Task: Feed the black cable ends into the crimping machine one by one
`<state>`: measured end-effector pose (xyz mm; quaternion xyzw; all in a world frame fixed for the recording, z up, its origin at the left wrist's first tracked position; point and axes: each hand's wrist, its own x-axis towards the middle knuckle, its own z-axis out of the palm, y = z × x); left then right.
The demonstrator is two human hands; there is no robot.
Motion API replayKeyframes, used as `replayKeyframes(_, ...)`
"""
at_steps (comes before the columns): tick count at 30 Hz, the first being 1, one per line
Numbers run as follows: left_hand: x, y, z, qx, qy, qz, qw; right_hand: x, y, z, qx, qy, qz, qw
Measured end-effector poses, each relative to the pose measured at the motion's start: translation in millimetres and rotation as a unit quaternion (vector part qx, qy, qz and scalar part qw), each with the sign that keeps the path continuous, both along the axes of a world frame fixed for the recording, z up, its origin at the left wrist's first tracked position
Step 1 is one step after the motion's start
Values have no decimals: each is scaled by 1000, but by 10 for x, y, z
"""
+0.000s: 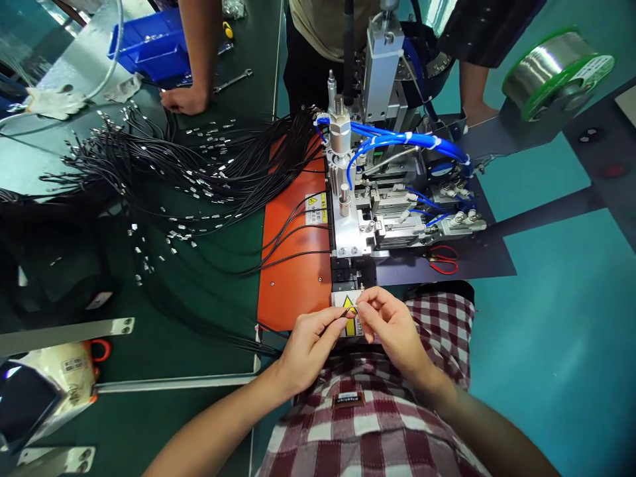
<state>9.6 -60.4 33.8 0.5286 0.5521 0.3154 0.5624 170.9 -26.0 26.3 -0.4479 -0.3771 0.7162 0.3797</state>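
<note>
Close in front of my body, my left hand (309, 341) is closed in a pinch on a thin black cable (344, 313), its end pointing right. My right hand (393, 326) meets it there, thumb and index finger pinched at the cable's tip; the tip's fine detail is too small to make out. Just behind the fingers is a yellow-and-white warning label (348, 299). Beyond it stands a metal machine head (350, 225) with pneumatic cylinders. Several black cables cross the orange plate (293, 291) and run into the machine's left side.
A large black cable bundle (163, 159) with silvery ends spreads over the green table (209, 305). Red-handled scissors (442, 260) lie right of the machine. A solder wire spool (559, 73), a blue bin (154, 46), a wrench (233, 81) and a co-worker's hand (186, 101) are farther off.
</note>
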Motion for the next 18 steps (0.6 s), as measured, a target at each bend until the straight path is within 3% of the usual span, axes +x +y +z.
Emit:
replayKeyframes(10,3,67,-29,-65,-85,-4,994,-66,-58,-170,73,-20,-32,997)
replayKeyframes(15,-33,102,-53,-77,-89,-1,993,-55,-29,-124,176,-145,-4,974)
replayKeyframes(18,-21,114,-26,-61,-87,21,994,-55,14,-94,180,-165,15,970)
